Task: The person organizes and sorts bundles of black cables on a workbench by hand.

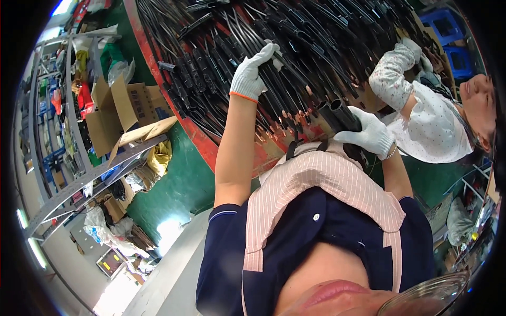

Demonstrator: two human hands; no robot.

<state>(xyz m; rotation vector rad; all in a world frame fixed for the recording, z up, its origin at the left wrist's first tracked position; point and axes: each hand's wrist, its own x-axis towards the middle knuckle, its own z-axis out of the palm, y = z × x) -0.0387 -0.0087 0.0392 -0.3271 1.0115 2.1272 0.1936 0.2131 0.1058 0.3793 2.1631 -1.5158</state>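
Grasps a small bunch of hollow black tubes [345, 118], apparently plastic, in the right hand [369, 135], gloved in white knit; holds them by the near edge of a broad red-rimmed desk [203, 141], right of centre, mouths turned toward the far left. Reaches farther out with the left hand [254, 72], in a white knit glove with an orange cuff, among long black flexible cables [213, 79]; half curls the fingers there, with no clear sign of pinching any.

Best to wrap the tubes firmly without squashing their mouths, and to free each cable from its neighbours before pulling. Worth minding the bare copper-coloured ends [300, 117] toward the near side, liable to snag knit gloves.

Across the desk, cables heaped roughly side by side. To the right, a co-worker in white dotted clothing [432, 131], one sleeve [392, 71] stretched toward the heap. Far right, blue plastic crates [443, 27]; left, an open brown cardboard box [129, 108], grey metal shelving [68, 195] and a green floor [168, 181].
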